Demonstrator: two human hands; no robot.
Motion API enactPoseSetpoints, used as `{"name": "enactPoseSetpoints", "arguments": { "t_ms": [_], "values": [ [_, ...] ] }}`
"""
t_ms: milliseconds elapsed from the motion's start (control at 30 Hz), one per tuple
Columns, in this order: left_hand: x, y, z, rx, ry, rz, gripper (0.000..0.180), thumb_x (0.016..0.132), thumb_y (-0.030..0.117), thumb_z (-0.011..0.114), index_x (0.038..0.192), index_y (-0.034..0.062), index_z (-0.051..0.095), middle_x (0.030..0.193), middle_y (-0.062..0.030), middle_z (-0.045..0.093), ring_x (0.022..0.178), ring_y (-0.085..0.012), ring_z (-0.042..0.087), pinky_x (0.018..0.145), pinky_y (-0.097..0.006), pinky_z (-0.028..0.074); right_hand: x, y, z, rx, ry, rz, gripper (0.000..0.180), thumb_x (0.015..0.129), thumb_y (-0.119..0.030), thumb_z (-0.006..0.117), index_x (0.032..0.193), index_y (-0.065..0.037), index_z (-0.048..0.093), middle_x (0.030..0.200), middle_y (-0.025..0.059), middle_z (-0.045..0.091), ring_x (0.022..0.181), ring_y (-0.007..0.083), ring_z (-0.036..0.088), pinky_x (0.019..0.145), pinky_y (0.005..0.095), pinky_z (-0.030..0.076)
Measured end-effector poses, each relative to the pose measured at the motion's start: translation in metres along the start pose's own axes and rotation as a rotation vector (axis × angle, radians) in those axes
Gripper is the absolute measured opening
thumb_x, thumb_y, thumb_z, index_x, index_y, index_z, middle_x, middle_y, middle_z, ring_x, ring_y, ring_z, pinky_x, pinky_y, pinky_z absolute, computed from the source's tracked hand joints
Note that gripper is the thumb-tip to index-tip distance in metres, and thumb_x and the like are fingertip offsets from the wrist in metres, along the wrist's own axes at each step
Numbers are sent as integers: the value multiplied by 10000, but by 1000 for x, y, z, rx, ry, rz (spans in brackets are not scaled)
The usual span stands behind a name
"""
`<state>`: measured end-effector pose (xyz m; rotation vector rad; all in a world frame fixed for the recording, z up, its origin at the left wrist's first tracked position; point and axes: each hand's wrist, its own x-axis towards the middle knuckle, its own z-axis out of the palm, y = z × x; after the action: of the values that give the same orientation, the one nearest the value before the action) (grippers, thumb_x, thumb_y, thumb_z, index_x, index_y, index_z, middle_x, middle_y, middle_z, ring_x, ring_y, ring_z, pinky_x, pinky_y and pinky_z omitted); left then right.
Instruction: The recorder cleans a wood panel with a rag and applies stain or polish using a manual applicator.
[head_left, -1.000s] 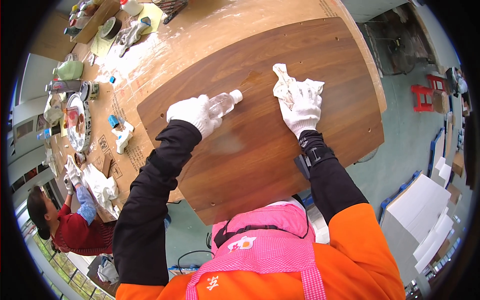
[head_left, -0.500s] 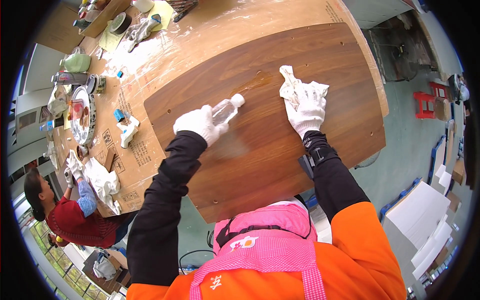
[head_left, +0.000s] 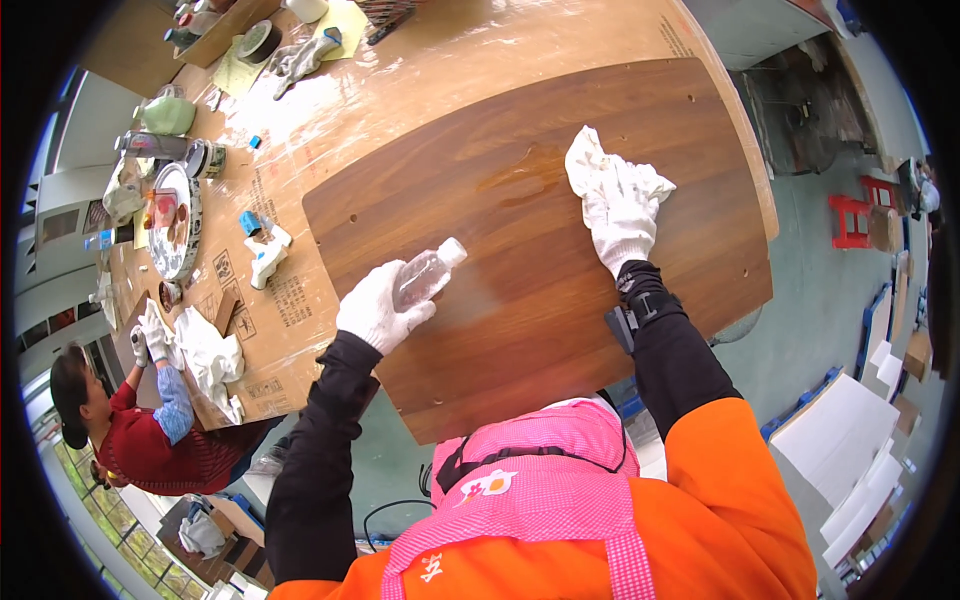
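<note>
A brown wood-grain panel [head_left: 560, 330] with small holes near its edges lies before me. In my gloved left hand [head_left: 376, 308] is a clear plastic bottle [head_left: 424, 277], tilted, its white cap pointing up and to the right above the panel. My right hand [head_left: 624, 222], also in a white glove, holds a crumpled white cloth [head_left: 592, 165] against the panel's right part; the glove and cloth blend, so the fingertips are hard to make out. Left of the cloth, a wet amber streak [head_left: 520, 172] shines on the wood.
Cardboard covered with clear film [head_left: 450, 60] lies under the panel. To the left are a round paint-stained tray [head_left: 172, 225], a blue block [head_left: 250, 222], rags [head_left: 210, 360] and several bottles. A co-worker in red [head_left: 165, 440] stands at the left. Red stools [head_left: 850, 220] stand at right.
My left hand has drawn the bottle back toward me and slightly left. The right hand has shifted a little right with the cloth, which is more spread out now.
</note>
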<state>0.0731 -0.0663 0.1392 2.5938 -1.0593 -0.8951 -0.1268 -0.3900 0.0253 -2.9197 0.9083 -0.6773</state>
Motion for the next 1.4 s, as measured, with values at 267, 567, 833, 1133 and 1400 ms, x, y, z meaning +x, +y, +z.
{"name": "enactPoseSetpoints", "arguments": {
  "t_ms": [267,567,833,1133,1400],
  "values": [
    [-55,-101,26,-669,715,50,610,821,50,843,1367,74,573,1312,-48,612,1198,-170,589,1025,-334,507,56,0,-4,591,-228,408,326,911,-325,715,1198,-172,696,1173,129,601,1033,364,658,894,471,543],
    [-49,-255,63,-855,1183,-56,782,833,14,846,1499,45,437,1483,-115,518,1350,-217,513,1171,-377,408,84,-95,17,120,-563,35,325,932,-307,630,1140,-68,704,1198,209,642,1153,393,602,953,482,508],
    [-62,-236,101,-462,1047,-504,814,903,262,813,1554,9,394,1549,-202,471,1462,-322,428,1212,-445,350,88,-91,28,465,-567,192,212,952,-181,519,1055,-86,678,1020,150,698,1020,320,655,897,446,510],
    [-59,-210,115,46,995,-677,761,953,410,695,1541,12,422,1542,-265,468,1424,-420,449,1200,-483,351,91,-90,15,631,-492,354,258,1013,-91,405,1017,-82,663,1009,67,709,1012,224,652,946,337,496],
    [-60,-219,126,131,959,-695,696,998,478,609,1471,-20,495,1517,-284,486,1408,-458,445,1198,-499,341,116,-87,9,512,-861,426,214,951,-225,584,989,-112,762,913,128,754,897,275,725,888,380,557]
  ]
}}
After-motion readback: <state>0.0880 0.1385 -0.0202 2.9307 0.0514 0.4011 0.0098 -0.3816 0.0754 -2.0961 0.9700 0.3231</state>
